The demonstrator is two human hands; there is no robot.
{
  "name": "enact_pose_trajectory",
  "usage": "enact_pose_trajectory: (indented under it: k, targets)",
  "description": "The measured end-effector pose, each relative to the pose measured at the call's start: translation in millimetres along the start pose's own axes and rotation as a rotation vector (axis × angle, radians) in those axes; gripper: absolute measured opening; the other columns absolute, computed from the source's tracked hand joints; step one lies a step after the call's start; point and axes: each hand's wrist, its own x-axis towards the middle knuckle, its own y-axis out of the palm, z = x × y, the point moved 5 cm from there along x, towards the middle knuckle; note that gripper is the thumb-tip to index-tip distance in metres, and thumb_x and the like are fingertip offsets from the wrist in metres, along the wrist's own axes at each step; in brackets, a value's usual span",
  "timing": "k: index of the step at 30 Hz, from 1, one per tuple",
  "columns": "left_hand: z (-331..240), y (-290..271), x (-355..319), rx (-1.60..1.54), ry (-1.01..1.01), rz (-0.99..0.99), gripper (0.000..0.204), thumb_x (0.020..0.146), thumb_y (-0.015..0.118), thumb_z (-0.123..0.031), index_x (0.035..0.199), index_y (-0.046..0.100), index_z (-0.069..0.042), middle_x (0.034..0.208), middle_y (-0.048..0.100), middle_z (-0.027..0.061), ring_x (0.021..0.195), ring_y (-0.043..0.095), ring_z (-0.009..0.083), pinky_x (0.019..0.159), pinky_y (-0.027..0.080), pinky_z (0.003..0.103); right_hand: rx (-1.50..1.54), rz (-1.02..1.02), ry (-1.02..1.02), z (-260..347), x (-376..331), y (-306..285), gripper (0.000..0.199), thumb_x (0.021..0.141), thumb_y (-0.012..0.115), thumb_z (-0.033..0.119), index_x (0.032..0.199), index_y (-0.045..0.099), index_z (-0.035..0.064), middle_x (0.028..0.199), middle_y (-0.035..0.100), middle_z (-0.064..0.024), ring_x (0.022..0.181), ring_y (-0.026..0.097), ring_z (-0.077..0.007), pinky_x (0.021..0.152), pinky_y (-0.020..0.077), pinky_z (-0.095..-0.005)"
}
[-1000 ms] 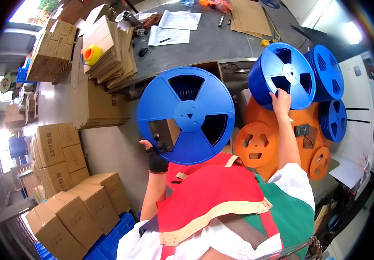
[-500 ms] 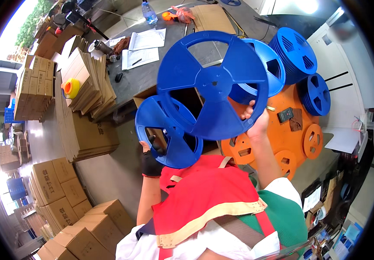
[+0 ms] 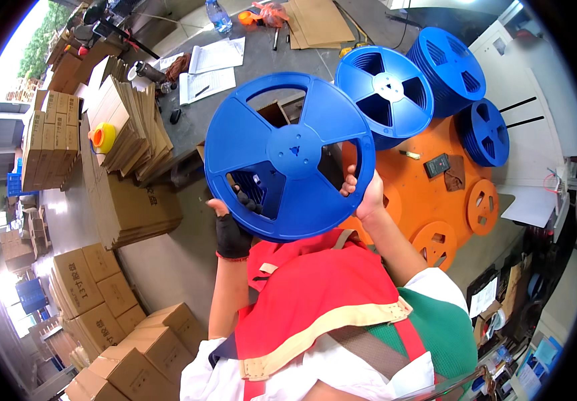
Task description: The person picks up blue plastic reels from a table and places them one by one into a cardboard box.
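A large blue plastic reel [image 3: 295, 152] with three openings is held up in front of me, tilted toward me. My right hand [image 3: 368, 194] grips its right rim, the fingers curled through an opening. My left hand [image 3: 234, 234], in a black glove with bare fingertips, is closed at the lower left rim. Through the lower left opening I see its fingers and more blue reel surface behind. Beyond the held reels, a stack of blue reels [image 3: 385, 90] with a silvery-white centre stands on the orange round table [image 3: 408, 190].
More blue reel stacks [image 3: 450, 63] [image 3: 485, 132] stand at the right, near orange discs [image 3: 483, 206]. A black device [image 3: 437, 166] and a brown cloth [image 3: 455, 174] lie on the orange table. Papers [image 3: 207, 84] rest on the grey bench. Cardboard boxes [image 3: 91, 287] and flattened cartons [image 3: 131, 127] fill the left.
My right hand has brought the upper blue reel left and down over the one in my left hand. The two now overlap almost fully.
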Motion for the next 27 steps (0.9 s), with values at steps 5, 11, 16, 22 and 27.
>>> enact_pose_trajectory:
  k: [5, 11, 16, 22, 27]
  targets:
    - [4, -1, -2, 0.066, -0.017, -0.191, 0.029, 0.087, 0.053, -0.039, 0.097, 0.048, -0.012, 0.079, 0.05, -0.0014, 0.072, 0.05, 0.0127, 0.071, 0.046, 0.032, -0.06, -0.031, 0.063, 7, 16, 5, 0.036, 0.089, 0.035, 0.037, 0.082, 0.052, 0.0056, 0.056, 0.046, -0.0025, 0.047, 0.044, -0.0144, 0.052, 0.0396, -0.0302]
    - [14, -13, -6, -0.178, 0.009, -0.281, 0.03, 0.089, 0.05, -0.033, 0.1, 0.042, -0.007, 0.079, 0.039, 0.0004, 0.07, 0.04, 0.013, 0.072, 0.039, 0.025, -1.042, -0.148, -0.551, 51, 63, -25, 0.03, 0.086, 0.051, 0.024, 0.102, 0.054, -0.0013, 0.094, 0.057, -0.0126, 0.087, 0.056, -0.0233, 0.077, 0.0461, -0.0323]
    - [19, -8, -23, -0.048, -0.016, -0.263, 0.025, 0.089, 0.05, -0.034, 0.094, 0.05, -0.009, 0.061, 0.027, -0.0059, 0.052, 0.028, 0.0068, 0.056, 0.034, 0.02, -1.857, -0.29, -1.314, 114, 80, -8, 0.046, 0.072, 0.065, 0.017, 0.11, 0.048, -0.0029, 0.11, 0.05, -0.0188, 0.103, 0.047, -0.0347, 0.091, 0.0367, -0.0414]
    - [30, -55, -40, -0.302, -0.013, -0.406, 0.032, 0.088, 0.049, -0.04, 0.086, 0.058, -0.009, 0.051, 0.027, -0.006, 0.045, 0.027, 0.0055, 0.045, 0.03, 0.02, -2.128, -0.381, -1.126, 126, 120, -16, 0.056, 0.067, 0.072, 0.026, 0.109, 0.049, -0.0019, 0.112, 0.05, -0.017, 0.107, 0.046, -0.0311, 0.094, 0.0336, -0.0399]
    - [26, -61, -48, -0.39, -0.079, -0.406, 0.035, 0.087, 0.048, -0.043, 0.086, 0.061, -0.01, 0.05, 0.024, -0.006, 0.044, 0.025, 0.0067, 0.045, 0.03, 0.021, -1.883, -0.209, -1.355, 104, 97, 6, 0.033, 0.071, 0.067, 0.022, 0.093, 0.056, 0.001, 0.093, 0.059, -0.0121, 0.095, 0.053, -0.0276, 0.087, 0.0372, -0.0385]
